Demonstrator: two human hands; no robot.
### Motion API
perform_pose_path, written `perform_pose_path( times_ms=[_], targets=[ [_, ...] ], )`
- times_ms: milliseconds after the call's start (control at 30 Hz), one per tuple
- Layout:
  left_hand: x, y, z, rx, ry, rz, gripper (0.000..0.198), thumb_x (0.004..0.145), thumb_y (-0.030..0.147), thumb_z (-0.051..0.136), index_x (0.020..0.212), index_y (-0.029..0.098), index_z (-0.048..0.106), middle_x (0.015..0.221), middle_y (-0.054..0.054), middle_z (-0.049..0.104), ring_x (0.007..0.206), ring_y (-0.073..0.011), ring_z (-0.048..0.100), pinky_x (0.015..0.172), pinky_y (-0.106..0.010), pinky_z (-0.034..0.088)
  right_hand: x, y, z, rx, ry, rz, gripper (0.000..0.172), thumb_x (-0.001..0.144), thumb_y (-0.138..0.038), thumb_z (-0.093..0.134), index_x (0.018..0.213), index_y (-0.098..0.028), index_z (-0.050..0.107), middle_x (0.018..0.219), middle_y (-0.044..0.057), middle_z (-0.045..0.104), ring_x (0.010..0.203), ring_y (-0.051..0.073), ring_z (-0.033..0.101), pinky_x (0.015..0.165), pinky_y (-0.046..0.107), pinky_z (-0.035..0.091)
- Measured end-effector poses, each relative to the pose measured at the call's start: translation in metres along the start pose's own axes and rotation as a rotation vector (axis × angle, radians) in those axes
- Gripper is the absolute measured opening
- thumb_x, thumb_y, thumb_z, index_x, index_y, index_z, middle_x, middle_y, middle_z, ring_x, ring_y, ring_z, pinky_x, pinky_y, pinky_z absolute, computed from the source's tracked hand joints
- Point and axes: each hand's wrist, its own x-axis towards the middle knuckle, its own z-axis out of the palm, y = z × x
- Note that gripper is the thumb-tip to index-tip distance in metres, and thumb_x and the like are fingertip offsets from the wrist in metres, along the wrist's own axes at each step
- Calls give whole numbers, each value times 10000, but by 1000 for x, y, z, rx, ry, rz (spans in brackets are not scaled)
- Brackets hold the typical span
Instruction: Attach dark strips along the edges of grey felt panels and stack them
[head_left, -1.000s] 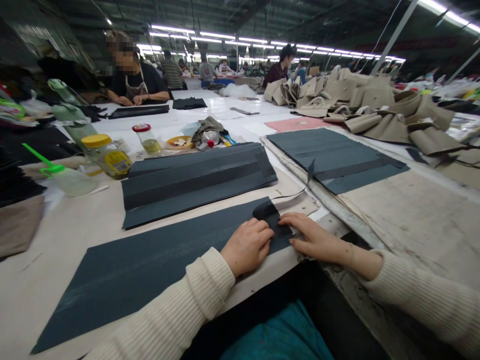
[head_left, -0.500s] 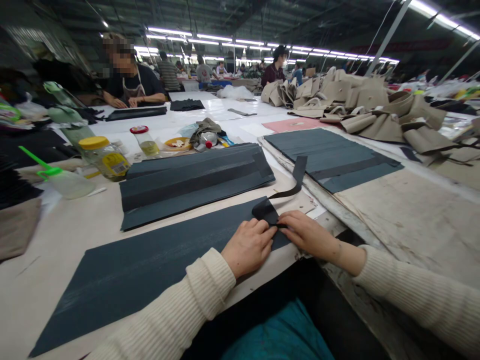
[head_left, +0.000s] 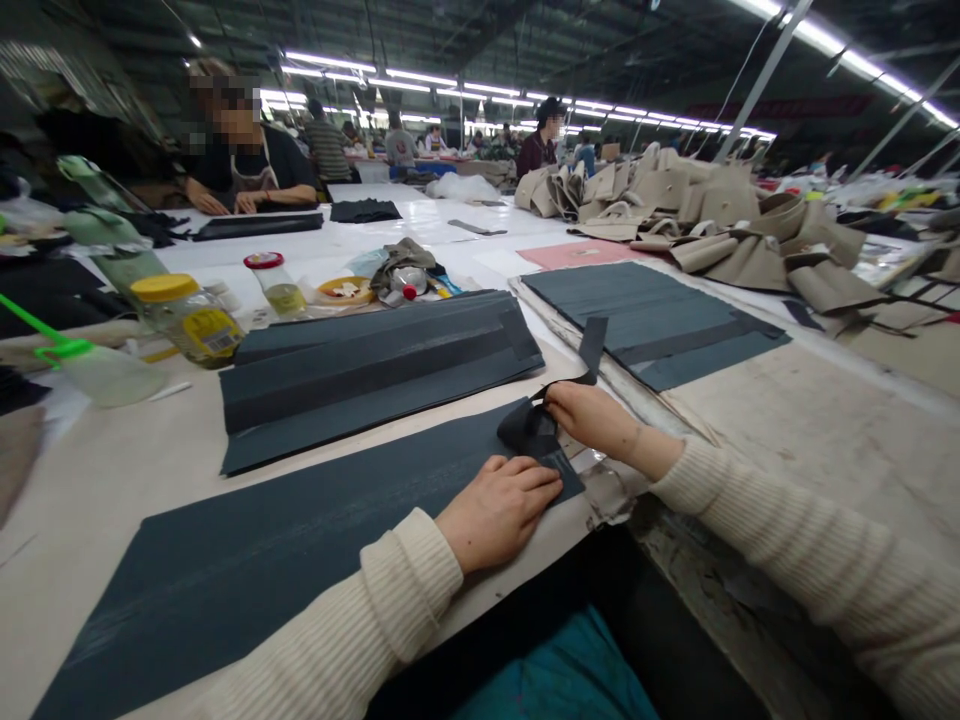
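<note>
A long dark blue-green panel [head_left: 300, 530] lies flat in front of me, with faint whitish streaks along it. My left hand [head_left: 502, 510] rests on its right end, fingers stretched out and pressing down, holding nothing. Just beyond, a black strip [head_left: 517, 428] curls up off the panel in a loop. My right hand [head_left: 592, 420] is closed on this strip, pinching it above the panel's right end; the strip's free tail reaches past the fingers toward the back. Where the strip meets the panel is partly hidden by my left hand.
Behind the panel lies a stack of similar panels [head_left: 382, 375]; more panels [head_left: 652, 315] lie at the right. A yellow-lidded jar [head_left: 187, 320], a red-lidded jar [head_left: 275, 285] and a green-tipped squeeze bottle [head_left: 105, 370] stand left. Beige pieces [head_left: 705, 200] are heaped behind; a co-worker [head_left: 251, 150] sits across.
My right hand has lifted and moved away from me, raising the strip into a loop. My left hand has flattened on the panel's end. The view has shifted slightly.
</note>
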Motion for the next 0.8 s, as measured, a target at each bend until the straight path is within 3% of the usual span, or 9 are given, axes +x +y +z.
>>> perform_pose_path(
  times_ms=[167,300,400,533,667,800],
  targets=[
    [-1,-2,3,-25,55,-3,311,872,209,385,1162,195,496,1210,-26,542,1095,-174,443,860,-325,354,0,9,1,409,-49,-117,179,816,-270,481,873,-149,599,810,38,626,732,132,559,641,228,408],
    [-1,-3,7,-43,115,-68,259,860,180,395,1063,173,555,1076,-42,596,1006,-166,491,849,-305,388,-19,22,10,618,-124,-212,369,746,-329,582,1069,-154,552,1003,63,604,891,161,557,760,279,445],
    [-1,-5,8,-3,152,-161,243,847,154,400,1015,168,576,1005,-51,607,935,-181,504,819,-320,412,-29,24,14,505,-87,-344,416,728,-290,613,1118,-163,547,1063,90,573,1000,190,512,879,337,399],
    [-2,-5,7,60,158,-242,234,825,121,407,971,158,587,981,-61,601,911,-194,502,807,-335,426,-29,19,16,357,-20,-431,349,763,-282,588,1092,-165,579,1052,99,571,1002,195,501,889,346,385],
    [-2,-6,7,63,167,-272,273,820,109,401,1041,153,555,1015,-66,588,944,-198,484,830,-337,427,-25,12,19,248,-8,-439,295,756,-232,585,1040,-156,605,997,89,592,950,194,518,861,338,393],
    [-1,-7,7,33,183,-301,321,818,108,399,1117,154,506,1059,-69,567,964,-199,471,852,-351,418,-30,-3,20,117,42,-375,228,795,-334,547,891,-141,622,870,89,590,849,196,529,760,325,416]
  ],
)
